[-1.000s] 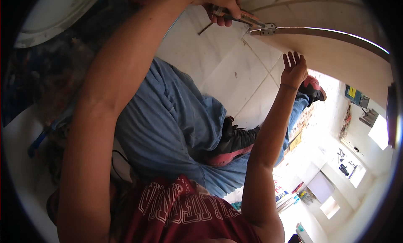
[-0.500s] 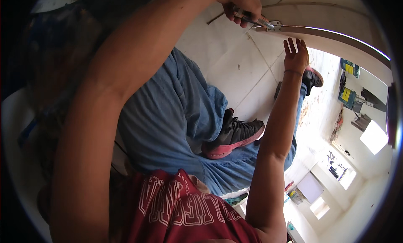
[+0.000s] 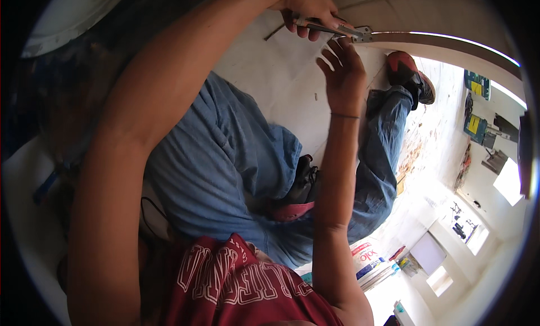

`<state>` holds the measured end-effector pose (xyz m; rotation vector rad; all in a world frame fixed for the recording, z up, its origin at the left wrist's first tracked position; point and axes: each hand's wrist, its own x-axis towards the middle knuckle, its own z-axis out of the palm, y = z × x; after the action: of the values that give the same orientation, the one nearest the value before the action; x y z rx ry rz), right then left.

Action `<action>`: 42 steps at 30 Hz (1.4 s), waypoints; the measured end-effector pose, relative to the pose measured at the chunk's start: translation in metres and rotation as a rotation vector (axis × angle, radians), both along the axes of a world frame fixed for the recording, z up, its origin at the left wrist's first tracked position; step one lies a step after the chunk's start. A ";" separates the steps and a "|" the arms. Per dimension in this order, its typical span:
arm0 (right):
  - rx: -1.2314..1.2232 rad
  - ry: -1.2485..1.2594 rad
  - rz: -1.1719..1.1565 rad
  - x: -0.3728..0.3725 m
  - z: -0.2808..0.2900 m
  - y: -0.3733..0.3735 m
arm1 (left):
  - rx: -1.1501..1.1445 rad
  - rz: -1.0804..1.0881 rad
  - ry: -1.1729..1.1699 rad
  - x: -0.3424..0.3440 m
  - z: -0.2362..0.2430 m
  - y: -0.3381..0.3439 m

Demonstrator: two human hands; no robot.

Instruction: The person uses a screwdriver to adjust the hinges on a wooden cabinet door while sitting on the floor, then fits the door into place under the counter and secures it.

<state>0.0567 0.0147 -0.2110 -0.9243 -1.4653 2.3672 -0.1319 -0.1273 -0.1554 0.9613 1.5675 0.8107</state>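
Observation:
My left hand (image 3: 310, 8) is wrapped round a slim metal hand tool (image 3: 340, 29) at the top of the head view; its exact kind does not show clearly. The tool's tip meets a small metal hinge plate with holes (image 3: 364, 38), fixed at the end of a long wooden door edge (image 3: 433, 41). Just below the tool, my right hand (image 3: 344, 78) is raised with its fingers apart and nothing visible in it. Its fingertips come close to the hinge plate and tool; whether they touch is unclear.
My jeans-clad legs (image 3: 219, 140) are folded on the pale tiled floor (image 3: 292, 73). One shoe (image 3: 413, 78) lies close to the door. A white bucket (image 3: 374, 267) stands beyond my right arm, and green boxes (image 3: 475, 126) sit at the far right. A pale round rim (image 3: 73, 22) shows upper left.
My right hand has moved left, from beside the door edge to just under the tool. My left hand with the tool has shifted slightly left. The foot near the door has swung up.

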 end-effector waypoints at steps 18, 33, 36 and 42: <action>0.153 0.178 -0.366 -0.073 0.002 -0.037 | 0.165 0.235 -0.329 -0.011 -0.034 0.026; 0.164 0.188 -0.329 -0.078 0.004 -0.030 | 0.156 0.246 -0.329 -0.016 -0.035 0.029; 0.187 0.158 -0.323 -0.079 0.005 -0.030 | 0.163 0.286 -0.326 -0.017 -0.037 0.028; 0.225 0.122 -0.261 -0.085 0.006 -0.021 | 0.145 0.292 -0.347 -0.016 -0.033 0.028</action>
<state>-0.0282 -0.0063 -0.2048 -0.8415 -1.4313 1.9907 -0.1477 -0.0989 -0.1881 0.6541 1.3732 1.2396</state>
